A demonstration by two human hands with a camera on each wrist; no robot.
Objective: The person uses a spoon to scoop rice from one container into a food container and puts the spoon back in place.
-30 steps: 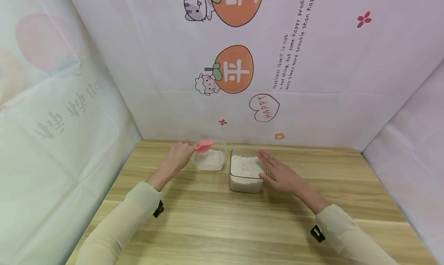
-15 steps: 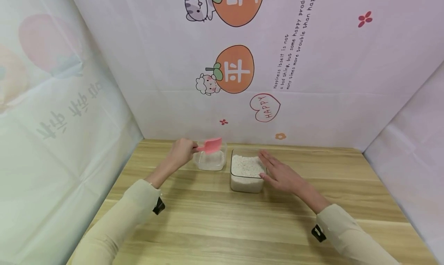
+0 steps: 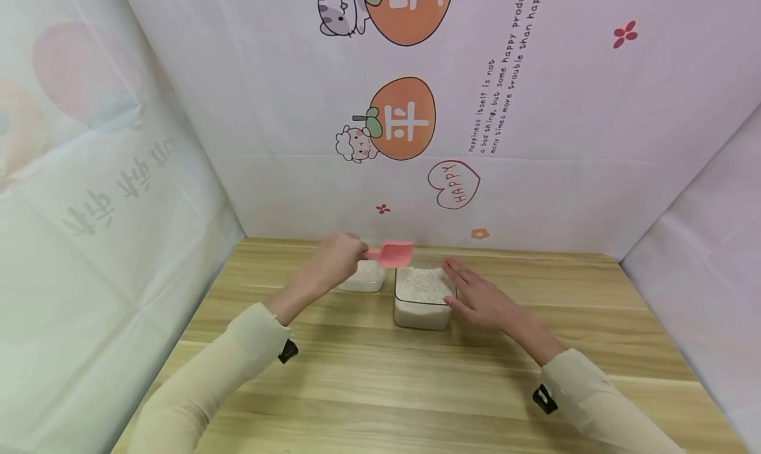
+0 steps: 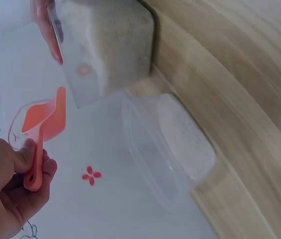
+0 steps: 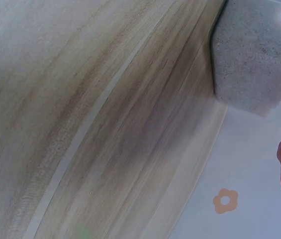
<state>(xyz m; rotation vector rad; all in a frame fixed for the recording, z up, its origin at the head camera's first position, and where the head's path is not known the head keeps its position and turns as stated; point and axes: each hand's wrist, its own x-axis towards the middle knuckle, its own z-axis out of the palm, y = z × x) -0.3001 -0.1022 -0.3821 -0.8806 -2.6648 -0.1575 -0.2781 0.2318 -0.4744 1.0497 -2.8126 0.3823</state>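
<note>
My left hand (image 3: 337, 259) grips a pink scoop (image 3: 397, 254) by its handle, the thumb pressed along it in the left wrist view. The scoop's bowl looks empty and hangs above the gap between two clear containers, overlapping the back of the bigger one. That larger square container (image 3: 423, 315) is well filled with white rice-like grains (image 3: 425, 285). My right hand (image 3: 484, 302) lies against its right side with straight fingers at the rim. To the left stands a smaller clear container (image 4: 150, 154) with a lower layer of white grains (image 4: 182, 137), partly hidden by my left hand in the head view.
Both containers stand near the back edge of a wooden table (image 3: 380, 388). Close behind rises a white printed sheet (image 3: 285, 196), with more white sheets (image 3: 707, 256) along the left and right sides.
My left hand has carried the scoop rightward from over the smaller container toward the larger one, and the bowl has turned from tipped down to level. My right hand has stayed in place.
</note>
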